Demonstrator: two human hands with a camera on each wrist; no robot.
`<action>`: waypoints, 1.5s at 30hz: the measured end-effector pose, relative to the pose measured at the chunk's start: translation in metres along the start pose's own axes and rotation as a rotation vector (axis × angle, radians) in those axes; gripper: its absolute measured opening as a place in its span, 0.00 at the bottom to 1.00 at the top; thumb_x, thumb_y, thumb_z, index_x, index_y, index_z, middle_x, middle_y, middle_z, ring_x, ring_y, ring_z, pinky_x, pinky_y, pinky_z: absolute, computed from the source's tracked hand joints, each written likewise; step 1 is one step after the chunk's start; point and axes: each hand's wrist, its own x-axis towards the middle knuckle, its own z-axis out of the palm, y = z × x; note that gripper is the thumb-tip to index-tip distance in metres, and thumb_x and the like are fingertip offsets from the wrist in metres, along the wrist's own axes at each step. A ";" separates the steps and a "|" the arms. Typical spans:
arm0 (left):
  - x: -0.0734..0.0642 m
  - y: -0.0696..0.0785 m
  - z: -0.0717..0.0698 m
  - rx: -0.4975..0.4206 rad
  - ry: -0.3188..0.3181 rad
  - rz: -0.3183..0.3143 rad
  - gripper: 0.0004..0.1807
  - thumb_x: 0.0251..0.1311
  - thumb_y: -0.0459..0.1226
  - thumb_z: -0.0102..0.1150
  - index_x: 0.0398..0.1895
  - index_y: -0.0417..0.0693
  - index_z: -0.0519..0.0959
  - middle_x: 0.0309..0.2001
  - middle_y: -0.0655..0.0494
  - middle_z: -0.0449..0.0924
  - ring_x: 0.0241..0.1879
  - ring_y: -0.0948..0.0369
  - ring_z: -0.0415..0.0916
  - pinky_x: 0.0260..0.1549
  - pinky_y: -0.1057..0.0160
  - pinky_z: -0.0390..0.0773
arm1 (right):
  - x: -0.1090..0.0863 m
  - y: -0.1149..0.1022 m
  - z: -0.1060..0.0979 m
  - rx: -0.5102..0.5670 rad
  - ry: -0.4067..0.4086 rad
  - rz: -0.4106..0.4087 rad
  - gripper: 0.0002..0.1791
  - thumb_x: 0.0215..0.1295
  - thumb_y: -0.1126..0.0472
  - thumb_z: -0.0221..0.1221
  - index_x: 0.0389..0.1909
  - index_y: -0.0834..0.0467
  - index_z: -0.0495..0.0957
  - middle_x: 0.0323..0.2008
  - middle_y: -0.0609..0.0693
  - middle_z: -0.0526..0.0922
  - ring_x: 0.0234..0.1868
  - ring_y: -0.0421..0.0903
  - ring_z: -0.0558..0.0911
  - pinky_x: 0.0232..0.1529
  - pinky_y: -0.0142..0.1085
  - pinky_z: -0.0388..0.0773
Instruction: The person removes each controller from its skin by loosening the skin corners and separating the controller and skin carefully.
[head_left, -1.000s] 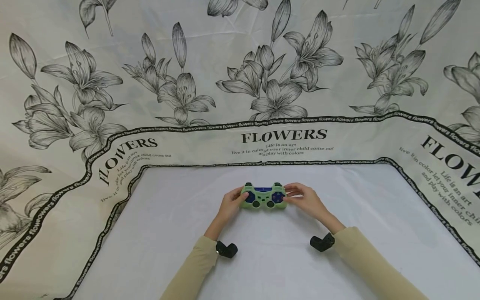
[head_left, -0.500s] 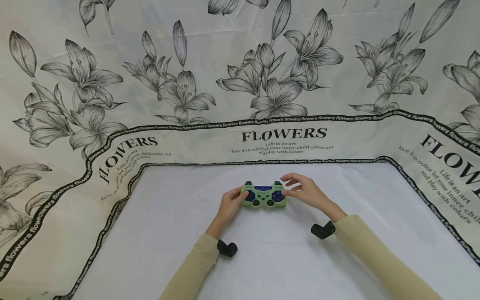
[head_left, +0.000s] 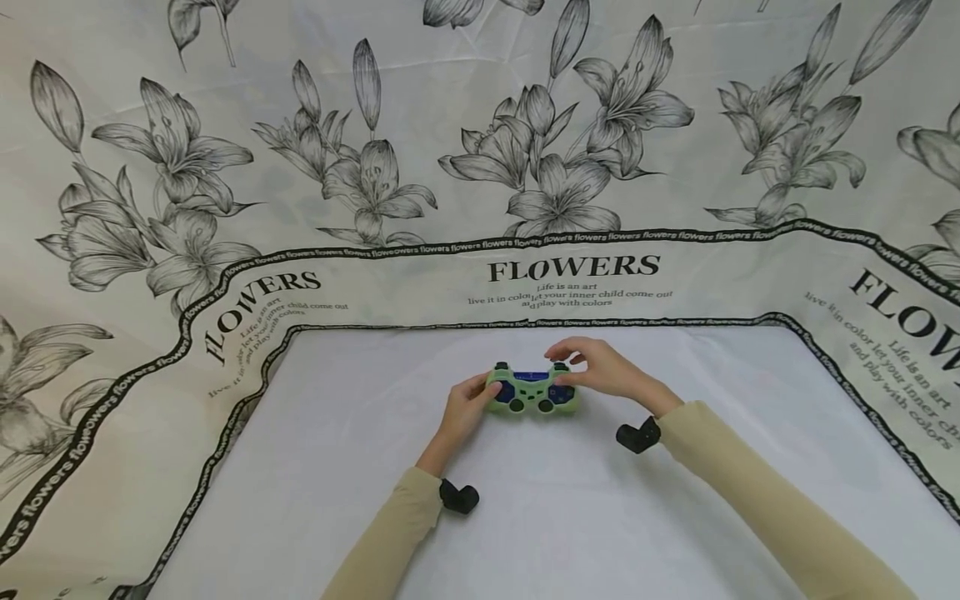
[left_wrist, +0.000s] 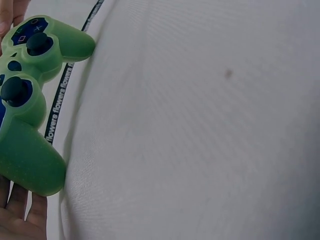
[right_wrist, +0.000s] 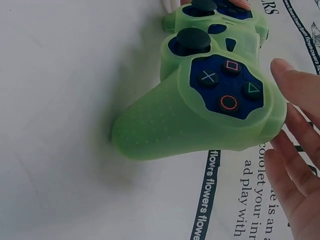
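Note:
A game controller (head_left: 532, 392) in a light green sleeve with dark blue panels is held tilted over the white cloth, buttons facing the head camera. My left hand (head_left: 462, 408) grips its left end, thumb on the front face and fingers behind. Those fingers (left_wrist: 17, 205) show beneath the green handle in the left wrist view. At the upper right shoulder of the controller is my right hand (head_left: 603, 371), thumb and fingers spread around that corner. In the right wrist view its thumb (right_wrist: 295, 82) stands just off the sleeve's edge, beside the triangle button; the fingers reach behind the shoulder.
White cloth (head_left: 337, 433) covers the table. Behind it rises a fabric backdrop (head_left: 420, 292) with lily drawings and "FLOWERS" lettering. Small black wrist cameras (head_left: 459, 497) sit at both beige sleeves (head_left: 390, 533).
My right hand has come away from the controller's right side and moved up and left to its upper right shoulder. The left hand keeps its grip; the controller stays nearly in place.

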 end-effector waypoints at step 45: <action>0.003 0.003 0.000 -0.003 -0.033 -0.090 0.27 0.66 0.44 0.56 0.63 0.37 0.71 0.60 0.42 0.75 0.61 0.51 0.72 0.62 0.55 0.71 | 0.017 -0.005 -0.002 -0.289 -0.174 -0.209 0.12 0.56 0.60 0.67 0.42 0.57 0.86 0.40 0.48 0.85 0.43 0.44 0.82 0.46 0.38 0.80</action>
